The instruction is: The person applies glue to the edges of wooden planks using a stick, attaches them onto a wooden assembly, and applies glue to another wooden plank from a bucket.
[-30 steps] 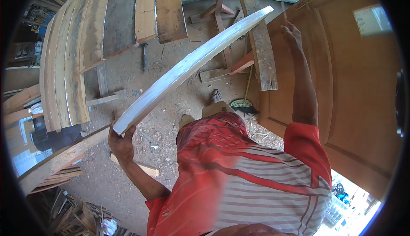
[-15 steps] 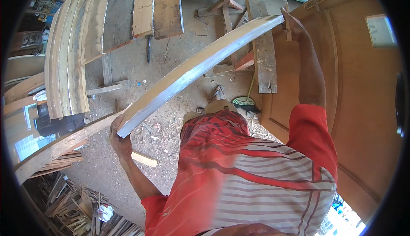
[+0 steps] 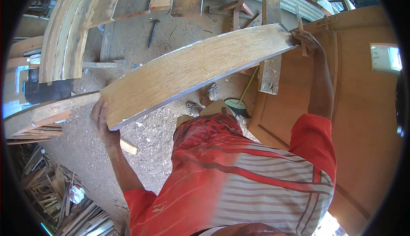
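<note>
A: What do we hold, how many, & where?
B: 1 board (image 3: 192,69), raised ahead of us; it's betw. our L hand (image 3: 103,122), clamped on its L end, & our R hand (image 3: 309,42), clamped on its R end w/ 1 thin stick (image 3: 300,24) at the fingers too.
A: & on the floor (image 3: 147,152)?
B: We see 1 hammer (image 3: 152,34), 1 green broom (image 3: 235,104), our 2 sandalled feet (image 3: 212,91); 1 brown door (image 3: 363,107) is to our R.

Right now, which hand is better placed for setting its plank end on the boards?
Left hand, probably: its plank end appears nearer the boards; the right hand holds the other end, near the door.
</note>
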A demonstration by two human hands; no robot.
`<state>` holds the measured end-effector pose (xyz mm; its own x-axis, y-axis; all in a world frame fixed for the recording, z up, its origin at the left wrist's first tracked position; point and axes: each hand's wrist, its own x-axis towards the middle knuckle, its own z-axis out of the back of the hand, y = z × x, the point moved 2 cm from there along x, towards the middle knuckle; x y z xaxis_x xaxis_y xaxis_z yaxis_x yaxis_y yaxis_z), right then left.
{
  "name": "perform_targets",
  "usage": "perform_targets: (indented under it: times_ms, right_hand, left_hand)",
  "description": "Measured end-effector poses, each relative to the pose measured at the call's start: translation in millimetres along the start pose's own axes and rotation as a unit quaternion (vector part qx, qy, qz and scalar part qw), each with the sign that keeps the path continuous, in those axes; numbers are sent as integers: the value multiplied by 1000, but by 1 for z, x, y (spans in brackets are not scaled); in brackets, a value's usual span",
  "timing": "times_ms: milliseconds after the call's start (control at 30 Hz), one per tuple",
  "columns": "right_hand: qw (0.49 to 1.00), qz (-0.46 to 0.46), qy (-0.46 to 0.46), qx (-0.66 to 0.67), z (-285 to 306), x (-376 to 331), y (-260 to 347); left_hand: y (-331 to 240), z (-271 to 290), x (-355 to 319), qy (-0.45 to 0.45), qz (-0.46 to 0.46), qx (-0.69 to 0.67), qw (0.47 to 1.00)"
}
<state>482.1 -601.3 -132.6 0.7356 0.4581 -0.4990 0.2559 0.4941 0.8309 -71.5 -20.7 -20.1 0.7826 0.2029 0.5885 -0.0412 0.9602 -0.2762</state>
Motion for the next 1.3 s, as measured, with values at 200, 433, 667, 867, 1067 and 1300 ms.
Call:
perform_targets:
  times_ms: [200, 433, 667, 867, 1067, 1300]
  right_hand:
    - [999, 38, -8, 12, -23, -40, 26]
    - [991, 89, -15, 96, -39, -44, 14]
    - [987, 89, -68, 114, -12, -8, -2]
    - [985, 117, -97, 76, 20, 5, 40]
    - [967, 196, -154, -56, 73, 23, 138]
    - [595, 519, -232, -568, 164, 33, 339]
  left_hand:
    - [0, 56, -4, -60, 63, 10, 996]
    - [-48, 102, 55, -76, -27, 61, 995]
    - [-19, 121, 53, 63, 229, -180, 955]
    - [-37, 35, 46, 12, 400, -353, 845]
    - [-29, -60, -15, 29, 536, -467, 702]
    - [-74, -196, -11, 79, 537, -642, 541]
